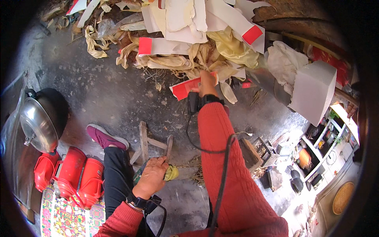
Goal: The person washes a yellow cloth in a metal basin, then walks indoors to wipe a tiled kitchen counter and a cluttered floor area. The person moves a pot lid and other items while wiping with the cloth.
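Note:
My right hand (206,84) is shut on a red piece of torn cardboard (184,88), at the near edge of a pile of white cardboard pieces (183,17) and dry corn husks (171,62). Nearer my body, my left hand (152,174) lies over the near end of a small wooden stool (144,139), with a yellow-green cloth-like bundle (171,172) beside its fingers. The palm is hidden, so whether it grips anything cannot be told. Both wrists wear black straps with cables.
Red thermos flasks (71,169) stand at the left below a lidded metal pan (39,124). A white foam box (314,89) and a crumpled white cloth (285,60) lie at the right. A wooden box (250,154) sits on the floor beside my right sleeve. My maroon shoe (108,137) is left of the stool.

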Demonstrator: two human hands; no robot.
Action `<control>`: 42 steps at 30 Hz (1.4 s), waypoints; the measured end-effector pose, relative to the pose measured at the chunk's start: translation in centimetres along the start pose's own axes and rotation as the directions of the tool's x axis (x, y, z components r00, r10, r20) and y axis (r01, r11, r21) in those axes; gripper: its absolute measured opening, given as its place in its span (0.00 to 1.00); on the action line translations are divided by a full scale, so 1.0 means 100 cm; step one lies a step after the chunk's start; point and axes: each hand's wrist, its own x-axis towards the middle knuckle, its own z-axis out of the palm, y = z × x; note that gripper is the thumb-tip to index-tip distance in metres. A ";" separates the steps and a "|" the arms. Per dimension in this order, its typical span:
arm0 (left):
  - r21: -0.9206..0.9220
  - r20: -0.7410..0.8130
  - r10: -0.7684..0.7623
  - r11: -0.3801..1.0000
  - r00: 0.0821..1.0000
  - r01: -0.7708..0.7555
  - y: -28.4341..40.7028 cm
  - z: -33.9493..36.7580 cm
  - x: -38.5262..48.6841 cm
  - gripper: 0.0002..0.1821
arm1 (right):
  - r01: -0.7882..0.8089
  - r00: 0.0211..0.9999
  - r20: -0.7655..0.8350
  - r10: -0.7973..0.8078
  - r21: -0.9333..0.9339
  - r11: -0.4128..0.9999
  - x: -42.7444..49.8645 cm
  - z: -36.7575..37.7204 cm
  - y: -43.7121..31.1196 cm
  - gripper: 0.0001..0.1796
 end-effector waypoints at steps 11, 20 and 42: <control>-0.039 -0.044 0.021 0.999 0.999 -0.022 -0.004 -0.006 0.002 0.20 | -0.015 0.865 0.377 -0.330 0.678 0.735 -0.054 0.009 -0.083 0.21; -0.040 -0.042 -0.013 0.999 0.999 0.011 -0.006 -0.032 -0.002 0.24 | 0.067 0.714 0.493 -0.497 0.658 0.750 -0.038 0.017 -0.157 0.27; -0.029 0.014 -0.010 1.000 1.000 0.011 0.000 -0.017 0.005 0.27 | 0.410 0.804 0.178 -0.567 0.524 0.746 -0.053 -0.043 0.001 0.33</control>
